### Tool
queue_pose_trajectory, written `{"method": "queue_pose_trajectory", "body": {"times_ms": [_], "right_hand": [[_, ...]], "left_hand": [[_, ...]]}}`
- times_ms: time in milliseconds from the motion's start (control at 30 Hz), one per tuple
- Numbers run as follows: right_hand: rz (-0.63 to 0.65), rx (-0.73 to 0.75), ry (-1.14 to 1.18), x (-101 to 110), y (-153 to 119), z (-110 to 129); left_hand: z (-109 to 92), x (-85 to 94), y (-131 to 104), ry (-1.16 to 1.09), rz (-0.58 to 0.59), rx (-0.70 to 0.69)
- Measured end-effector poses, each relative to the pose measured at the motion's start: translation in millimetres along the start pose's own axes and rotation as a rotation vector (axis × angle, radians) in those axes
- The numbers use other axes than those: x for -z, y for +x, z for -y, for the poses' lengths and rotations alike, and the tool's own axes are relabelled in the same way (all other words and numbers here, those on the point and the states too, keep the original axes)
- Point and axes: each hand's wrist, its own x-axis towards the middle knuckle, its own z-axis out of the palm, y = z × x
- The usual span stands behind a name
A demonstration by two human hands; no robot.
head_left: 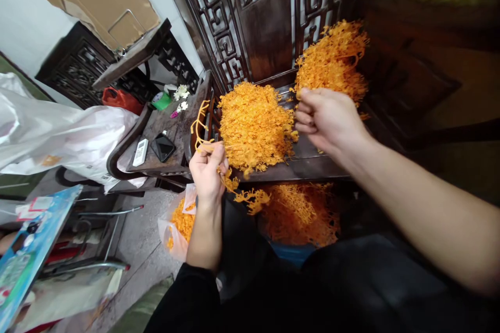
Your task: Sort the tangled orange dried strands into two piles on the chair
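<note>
My left hand (pixel 208 170) is closed around an orange branched sprig (pixel 200 124), whose thin bare stem rises above the fingers. Below that hand hangs a clustered orange strand (pixel 252 199); whether it is part of the same piece, I cannot tell. My right hand (pixel 330 117) has its fingers pinched together at the near edge of the right heap of orange sprigs (pixel 336 60). What those fingers hold is hidden. Between my hands lies another dense heap of small orange pieces (pixel 255 125) on the dark wooden bench (pixel 312 162).
Below the bench, more orange sprigs (pixel 299 213) fill a blue container (pixel 291 253). A plastic bag (pixel 167 229) with orange pieces stands on the floor. On the side table (pixel 156 127) are a black phone (pixel 163 146), a white remote (pixel 140 152) and green tape (pixel 162 100).
</note>
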Motion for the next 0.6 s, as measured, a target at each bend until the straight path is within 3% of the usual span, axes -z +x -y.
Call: {"method": "queue_pose_trajectory", "body": {"times_ms": [200,333,600], "right_hand": [[0.137,-0.087,-0.211,-3,-5,1],[0.275,-0.083,-0.300,-8,-15,-12],[0.549,0.176,-0.683,-9,-18,-19]], "left_hand": [[9,0.1,9,-0.115,0.105,0.291],[12,-2.6,8,-0.137,0.054,0.287],[1,-5.9,5,-0.221,0.072,0.315]]}}
